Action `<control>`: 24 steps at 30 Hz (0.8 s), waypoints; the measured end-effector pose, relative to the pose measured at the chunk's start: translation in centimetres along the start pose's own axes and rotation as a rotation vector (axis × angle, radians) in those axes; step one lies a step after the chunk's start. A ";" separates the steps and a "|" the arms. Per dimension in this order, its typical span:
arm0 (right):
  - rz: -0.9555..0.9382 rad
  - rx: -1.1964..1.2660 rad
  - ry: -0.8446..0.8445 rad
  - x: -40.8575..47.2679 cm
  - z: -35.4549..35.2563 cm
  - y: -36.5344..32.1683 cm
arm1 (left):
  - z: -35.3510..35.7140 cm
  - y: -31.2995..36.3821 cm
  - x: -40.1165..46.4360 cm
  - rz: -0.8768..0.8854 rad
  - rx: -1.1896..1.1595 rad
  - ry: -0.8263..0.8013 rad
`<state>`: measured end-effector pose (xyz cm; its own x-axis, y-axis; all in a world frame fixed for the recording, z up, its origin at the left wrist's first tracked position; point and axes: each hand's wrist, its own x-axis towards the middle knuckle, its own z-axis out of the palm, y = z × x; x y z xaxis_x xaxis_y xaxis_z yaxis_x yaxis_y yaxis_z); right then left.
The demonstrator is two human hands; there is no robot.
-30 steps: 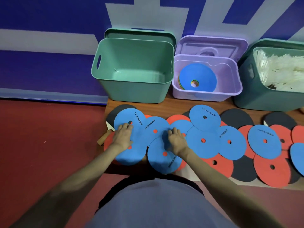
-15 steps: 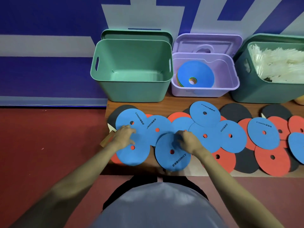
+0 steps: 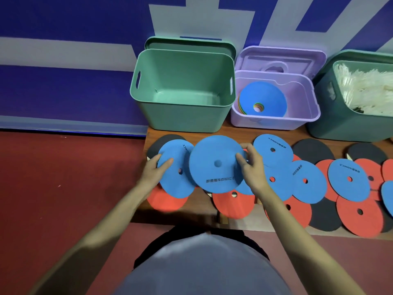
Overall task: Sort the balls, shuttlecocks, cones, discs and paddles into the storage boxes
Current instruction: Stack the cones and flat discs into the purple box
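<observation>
Lifted since before — blue disc [image 3: 214, 165], right hand [image 3: 253, 169] apparently pinching edge.

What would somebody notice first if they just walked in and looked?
Probably the big blue disc lifted in the middle, pinched by the right hand, while the left hand grips another blue disc. Behind them stands an open green box with nothing visible inside.

I see my right hand [image 3: 253, 169] pinching the right edge of a lifted blue disc [image 3: 217, 163], while my left hand [image 3: 156, 169] grips the left edge of a second blue disc [image 3: 175, 173] just left of it. Beyond my fingers [image 3: 241, 157] on the counter [image 3: 238, 136] stand an empty green box [image 3: 182, 90] and a purple box [image 3: 276, 99] holding blue cones [image 3: 263, 100]; right of them lie overlapping red and blue discs [image 3: 308, 182].
</observation>
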<state>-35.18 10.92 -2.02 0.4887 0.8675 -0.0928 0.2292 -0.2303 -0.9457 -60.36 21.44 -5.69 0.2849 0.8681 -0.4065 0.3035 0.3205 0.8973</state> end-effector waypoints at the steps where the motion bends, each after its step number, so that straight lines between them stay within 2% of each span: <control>1: 0.036 0.058 -0.014 0.1 0.8 -0.3 | 0.3 0.2 -0.4 -0.071 -0.131 0.014; 4: 0.078 0.154 -0.088 0.3 3.4 -0.8 | 1.2 1.2 -1.2 -0.253 -0.340 0.017; 9: 0.080 0.008 -0.142 0.2 7.2 -0.5 | 1.8 1.9 -2.0 -0.311 -0.569 -0.018; 11: 0.053 -0.096 -0.191 0.4 8.1 0.1 | 1.7 1.6 -2.7 -0.247 -0.525 -0.022; 15: 0.065 -0.359 -0.385 1.1 9.0 1.1 | 0.7 0.0 -3.8 -0.199 -0.474 0.119; 19: 0.055 -0.599 -0.499 2.7 10.1 1.9 | -0.4 -1.1 -4.5 -0.163 -0.418 0.217; 24: 0.120 -0.735 -0.470 5.4 12.6 2.2 | -1.8 -1.9 -4.6 -0.162 -0.431 0.346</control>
<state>-42.67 20.66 -8.57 0.1844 0.8737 -0.4503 0.7615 -0.4166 -0.4965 -63.86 17.48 -5.23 -0.0709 0.8451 -0.5299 -0.0998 0.5225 0.8468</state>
